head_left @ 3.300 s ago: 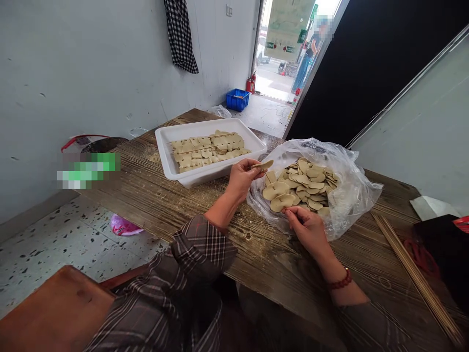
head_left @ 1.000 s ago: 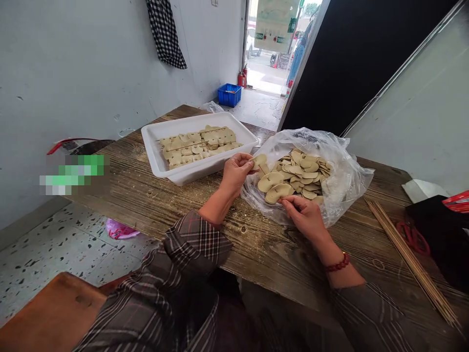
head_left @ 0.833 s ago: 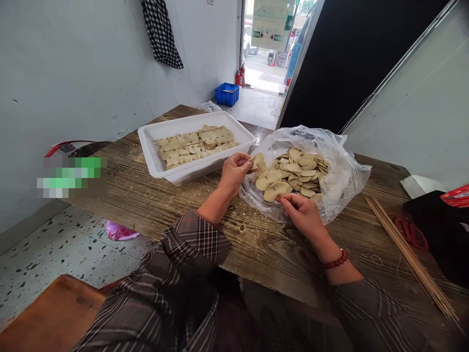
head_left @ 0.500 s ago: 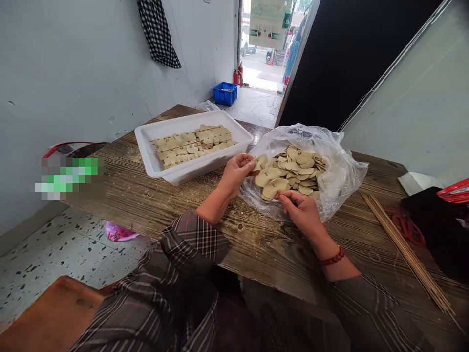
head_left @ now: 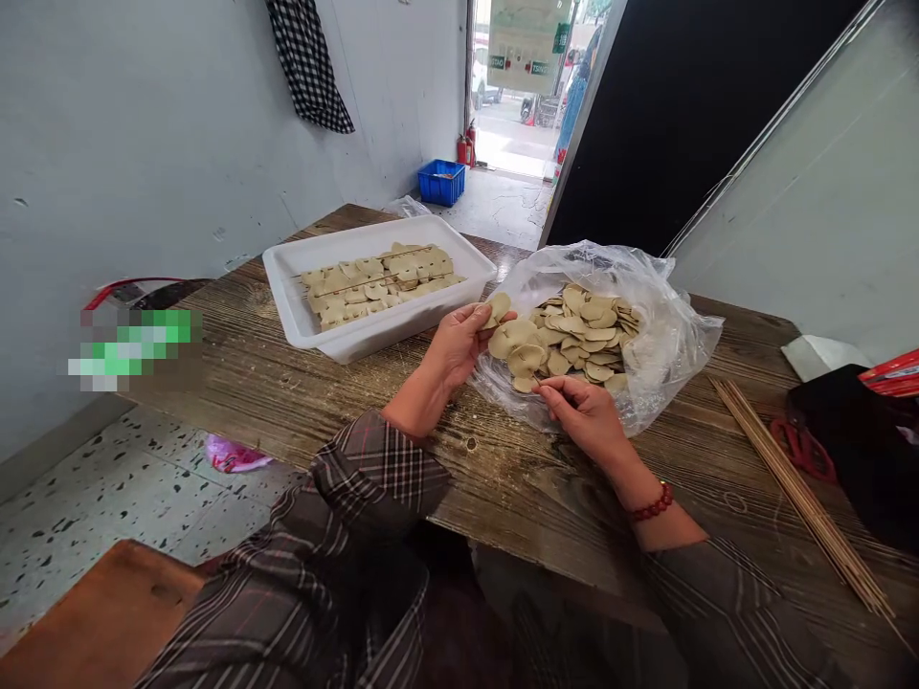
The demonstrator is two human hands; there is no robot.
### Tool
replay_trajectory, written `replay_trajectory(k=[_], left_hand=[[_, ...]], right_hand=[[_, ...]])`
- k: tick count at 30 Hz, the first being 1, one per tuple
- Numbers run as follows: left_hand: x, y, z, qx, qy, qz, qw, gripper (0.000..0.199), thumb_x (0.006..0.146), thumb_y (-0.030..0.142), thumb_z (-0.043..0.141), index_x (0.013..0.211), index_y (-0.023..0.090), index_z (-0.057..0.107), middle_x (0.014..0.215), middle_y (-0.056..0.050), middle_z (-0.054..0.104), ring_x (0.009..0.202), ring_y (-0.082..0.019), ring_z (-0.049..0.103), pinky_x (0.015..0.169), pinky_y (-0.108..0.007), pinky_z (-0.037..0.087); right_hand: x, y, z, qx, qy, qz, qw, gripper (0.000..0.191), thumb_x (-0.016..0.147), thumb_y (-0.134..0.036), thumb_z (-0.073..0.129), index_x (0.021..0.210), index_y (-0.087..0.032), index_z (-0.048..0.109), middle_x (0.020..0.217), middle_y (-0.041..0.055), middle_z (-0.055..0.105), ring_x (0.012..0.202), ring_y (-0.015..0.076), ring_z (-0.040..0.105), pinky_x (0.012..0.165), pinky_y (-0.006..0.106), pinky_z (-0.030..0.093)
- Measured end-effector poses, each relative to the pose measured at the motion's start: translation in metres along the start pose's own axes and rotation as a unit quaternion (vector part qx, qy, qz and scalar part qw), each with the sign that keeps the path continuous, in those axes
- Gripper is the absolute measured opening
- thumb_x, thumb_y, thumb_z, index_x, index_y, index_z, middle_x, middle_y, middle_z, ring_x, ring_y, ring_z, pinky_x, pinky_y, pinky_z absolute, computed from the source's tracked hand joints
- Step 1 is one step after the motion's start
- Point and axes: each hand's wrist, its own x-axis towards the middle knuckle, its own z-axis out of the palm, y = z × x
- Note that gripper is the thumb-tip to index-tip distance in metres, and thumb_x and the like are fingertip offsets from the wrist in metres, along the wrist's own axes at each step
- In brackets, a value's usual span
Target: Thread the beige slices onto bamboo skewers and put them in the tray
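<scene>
Pinching a slice [head_left: 498,308] in your left hand [head_left: 459,344] and a seemingly part-filled skewer [head_left: 536,382] in your right hand [head_left: 585,413], you have threaded rows [head_left: 380,287] in the tray [head_left: 392,330], loose slices [head_left: 597,332] left in the bag [head_left: 671,330] by the table's [head_left: 503,488] far edge

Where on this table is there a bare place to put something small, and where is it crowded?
Bare, crumb-dusted wooden table shows left of the white tray and between the forearms; a narrower strip lies between the plastic bag and the bamboo skewers. Crowded: around the red scissors, and at the bag, where left hand and right hand work.
</scene>
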Motion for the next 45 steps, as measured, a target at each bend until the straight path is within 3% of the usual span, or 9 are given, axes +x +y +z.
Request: replay_trajectory(k=[11, 16, 20, 26, 30, 37, 45], left_hand=[[0.0, -0.004, 0.004, 0.012, 0.003, -0.009, 1.0, 0.019, 0.077, 0.026, 0.073, 0.088, 0.012, 0.066, 0.072, -0.003, 0.071, 0.06, -0.011, 0.064, 0.058, -0.02, 0.05], [0.001, -0.006, 0.003, -0.003, -0.02, 0.001, 1.0, 0.02, 0.072, 0.025, 0.077, 0.081, 0.012, 0.065, 0.066, 0.001, 0.066, 0.053, -0.006, 0.057, 0.053, -0.017, 0.047], [0.0, -0.004, 0.003, -0.023, -0.039, 0.0, 0.999, 0.027, 0.071, 0.028, 0.079, 0.088, 0.011, 0.066, 0.074, -0.001, 0.068, 0.062, -0.009, 0.062, 0.06, -0.019, 0.052], [-0.004, -0.005, 0.003, -0.012, -0.068, -0.051, 0.996, 0.038, 0.072, 0.03, 0.079, 0.104, 0.014, 0.064, 0.088, -0.005, 0.073, 0.069, -0.013, 0.068, 0.064, -0.025, 0.056], [-0.004, -0.007, 0.003, 0.021, -0.089, -0.102, 0.991, 0.033, 0.074, 0.024, 0.077, 0.101, 0.01, 0.065, 0.088, -0.01, 0.074, 0.069, -0.017, 0.071, 0.067, -0.029, 0.058], [-0.004, -0.01, 0.004, 0.013, -0.064, -0.11, 0.992, 0.024, 0.071, 0.011, 0.075, 0.094, 0.008, 0.068, 0.083, -0.011, 0.075, 0.063, -0.016, 0.07, 0.062, -0.027, 0.058], [0.0, -0.013, 0.002, -0.033, -0.053, -0.062, 0.996, 0.029, 0.081, 0.029, 0.07, 0.105, 0.012, 0.066, 0.097, -0.011, 0.074, 0.075, -0.016, 0.07, 0.069, -0.026, 0.057]], right_hand=[[0.0, 0.005, 0.002, -0.017, 0.024, -0.009, 1.0, 0.032, 0.088, -0.042, 0.056, 0.088, -0.016, 0.073, 0.054, -0.001, 0.058, 0.05, 0.0126, 0.05, 0.052, 0.025, 0.037], [0.0, 0.008, 0.003, 0.026, 0.025, 0.01, 0.999, 0.032, 0.087, -0.044, 0.057, 0.087, -0.016, 0.072, 0.054, -0.0017, 0.056, 0.05, 0.0116, 0.048, 0.051, 0.024, 0.036], [0.0, 0.005, 0.005, 0.135, 0.01, 0.049, 0.99, 0.032, 0.085, -0.045, 0.061, 0.088, -0.015, 0.071, 0.053, -0.0037, 0.052, 0.046, 0.0088, 0.041, 0.046, 0.022, 0.03], [-0.001, -0.001, 0.006, 0.256, 0.003, 0.11, 0.96, 0.033, 0.08, -0.048, 0.067, 0.085, -0.016, 0.069, 0.049, -0.0062, 0.044, 0.042, 0.0063, 0.031, 0.038, 0.02, 0.02], [0.0, 0.001, 0.005, 0.28, 0.013, 0.115, 0.953, 0.03, 0.079, -0.046, 0.069, 0.087, -0.017, 0.069, 0.051, -0.0059, 0.046, 0.043, 0.006, 0.032, 0.038, 0.019, 0.02], [-0.001, 0.004, 0.006, 0.299, 0.011, 0.112, 0.947, 0.03, 0.079, -0.046, 0.069, 0.087, -0.017, 0.069, 0.051, -0.0057, 0.045, 0.043, 0.0063, 0.032, 0.037, 0.018, 0.021], [-0.001, 0.004, 0.008, 0.274, 0.008, 0.107, 0.956, 0.033, 0.081, -0.049, 0.065, 0.088, -0.018, 0.068, 0.051, -0.0061, 0.045, 0.042, 0.0067, 0.032, 0.037, 0.019, 0.022]])
